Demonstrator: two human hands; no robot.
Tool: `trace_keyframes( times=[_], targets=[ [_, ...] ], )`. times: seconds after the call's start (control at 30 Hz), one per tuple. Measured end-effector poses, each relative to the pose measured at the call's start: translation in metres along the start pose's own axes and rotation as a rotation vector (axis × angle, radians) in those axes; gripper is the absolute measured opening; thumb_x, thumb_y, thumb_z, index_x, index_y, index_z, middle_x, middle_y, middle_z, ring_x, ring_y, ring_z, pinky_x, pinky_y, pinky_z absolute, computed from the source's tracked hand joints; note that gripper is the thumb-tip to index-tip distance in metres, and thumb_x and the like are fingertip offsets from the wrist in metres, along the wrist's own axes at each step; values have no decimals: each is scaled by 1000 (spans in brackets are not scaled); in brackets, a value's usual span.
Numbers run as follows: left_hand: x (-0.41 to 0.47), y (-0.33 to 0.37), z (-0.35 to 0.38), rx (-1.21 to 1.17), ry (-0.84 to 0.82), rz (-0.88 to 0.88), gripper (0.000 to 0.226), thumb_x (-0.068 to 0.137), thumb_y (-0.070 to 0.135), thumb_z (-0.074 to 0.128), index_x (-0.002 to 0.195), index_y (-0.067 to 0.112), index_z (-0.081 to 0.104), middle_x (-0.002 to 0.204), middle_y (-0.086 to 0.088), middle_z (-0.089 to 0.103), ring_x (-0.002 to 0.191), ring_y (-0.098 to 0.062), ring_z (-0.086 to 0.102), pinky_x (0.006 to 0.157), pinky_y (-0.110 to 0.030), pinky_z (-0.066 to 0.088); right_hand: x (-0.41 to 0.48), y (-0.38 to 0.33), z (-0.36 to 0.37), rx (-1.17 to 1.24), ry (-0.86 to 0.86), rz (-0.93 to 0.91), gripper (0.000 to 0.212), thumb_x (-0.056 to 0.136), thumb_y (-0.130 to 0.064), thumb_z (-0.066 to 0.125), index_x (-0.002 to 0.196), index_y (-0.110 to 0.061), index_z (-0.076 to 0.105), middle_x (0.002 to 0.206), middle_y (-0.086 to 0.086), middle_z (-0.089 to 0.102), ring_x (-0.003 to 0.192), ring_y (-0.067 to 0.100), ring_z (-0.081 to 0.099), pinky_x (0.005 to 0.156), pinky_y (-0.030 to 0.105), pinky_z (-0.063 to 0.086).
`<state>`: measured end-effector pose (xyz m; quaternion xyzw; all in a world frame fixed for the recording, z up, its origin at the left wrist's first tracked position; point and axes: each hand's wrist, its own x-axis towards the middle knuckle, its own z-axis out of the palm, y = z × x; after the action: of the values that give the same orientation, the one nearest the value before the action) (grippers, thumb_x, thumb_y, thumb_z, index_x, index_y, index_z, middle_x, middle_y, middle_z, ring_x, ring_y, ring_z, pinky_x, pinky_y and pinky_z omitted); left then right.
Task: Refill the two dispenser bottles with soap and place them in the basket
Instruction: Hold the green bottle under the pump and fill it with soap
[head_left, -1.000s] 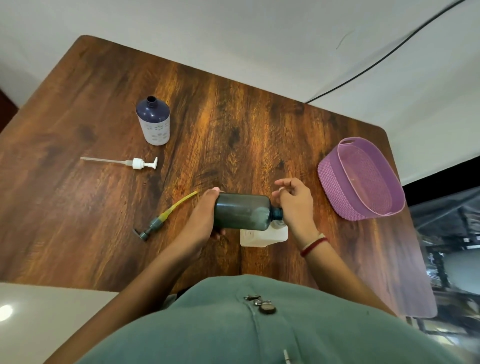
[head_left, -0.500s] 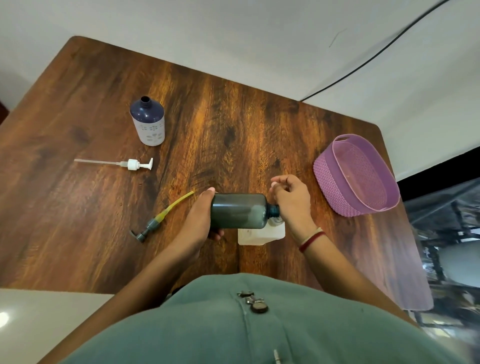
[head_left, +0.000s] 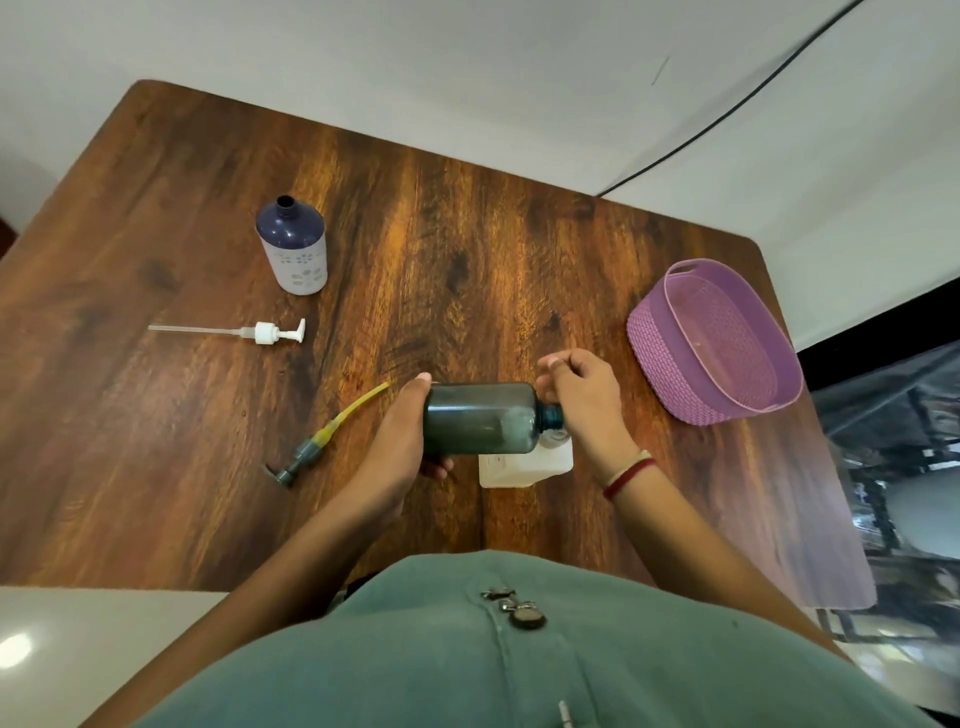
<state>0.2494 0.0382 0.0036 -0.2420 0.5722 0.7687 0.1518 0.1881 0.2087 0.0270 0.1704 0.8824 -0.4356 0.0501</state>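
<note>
Dark dispenser bottle (head_left: 483, 418) held horizontal, long axis left to right, neck to the right, directly above the white soap container (head_left: 524, 462). Left hand (head_left: 400, 441) grips its base. Right hand (head_left: 582, 400) is curled at the neck; cannot tell if it holds it. Basket (head_left: 670, 364) lies right, nearer the right hand. Purple bottle (head_left: 293, 244) stands uncapped far left. Wooden table (head_left: 467, 260): white pump (head_left: 267, 332) and grey pump (head_left: 306, 452) lie loose; pale floor beyond

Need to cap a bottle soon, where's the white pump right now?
Head view: white pump lies on the table's left, just nearer than the purple bottle.
</note>
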Motion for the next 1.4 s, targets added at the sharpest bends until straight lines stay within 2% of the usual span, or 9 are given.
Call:
trace_keyframes(
  times=[0.2,0.33,0.5,0.67,0.8,0.93,1.1,1.27,1.4],
  targets=[
    [-2,1,-2,-7,-2,-8,33,96,51,36,94,23,53,82,-13,61,44,-9,57,39,-20,44,5,-5,-5,-222,-47,-33,13,94,-32,51,87,-32,61,99,-6,65,92,22,61,88,50,48],
    [-2,1,-2,-2,10,-11,32,96,51,35,92,25,52,83,-12,60,43,-8,57,40,-19,45,-2,-2,1,-53,-1,-52,18,96,-19,48,89,-25,63,97,5,68,83,21,62,81,48,52],
    [-4,1,2,-4,38,-3,28,98,47,36,92,24,50,83,-13,60,42,-8,56,39,-19,44,1,0,-1,-111,-6,-23,17,95,-23,48,88,-30,62,98,0,68,96,23,63,89,53,48],
    [-5,1,3,-15,25,26,28,98,47,36,93,25,51,83,-11,61,44,-8,57,40,-19,44,3,1,-2,-67,-12,-30,24,95,-18,46,82,-28,63,87,-1,68,82,24,65,82,54,52],
    [-6,1,4,-21,46,-18,26,98,46,37,89,26,50,83,-11,60,42,-8,56,39,-18,44,4,5,0,-121,-22,-25,21,96,-22,46,85,-30,62,98,0,67,92,22,63,88,52,49],
    [-5,0,4,-36,24,-7,28,97,48,37,91,24,51,81,-10,60,44,-9,57,39,-20,44,14,3,-5,-199,-110,-50,19,96,-31,48,91,-23,65,89,-3,65,84,18,59,81,42,49],
    [-3,-1,2,-15,37,-11,27,98,47,37,92,25,51,84,-12,60,44,-10,57,40,-20,45,6,10,3,-147,-3,-37,22,96,-25,42,90,-29,63,97,-7,64,85,13,58,86,44,48],
    [-3,-3,3,-16,10,9,35,98,47,34,93,21,56,75,-12,64,46,-11,58,41,-21,45,16,3,-5,-222,-90,-81,17,98,-30,44,94,-28,61,96,-8,63,86,13,59,74,31,45],
    [-1,-2,2,-6,7,14,33,98,47,33,93,22,55,79,-12,62,46,-10,57,42,-20,45,7,8,-1,-152,-29,-65,21,99,-23,41,93,-27,61,95,-8,62,89,15,59,83,36,45]
  ],
)
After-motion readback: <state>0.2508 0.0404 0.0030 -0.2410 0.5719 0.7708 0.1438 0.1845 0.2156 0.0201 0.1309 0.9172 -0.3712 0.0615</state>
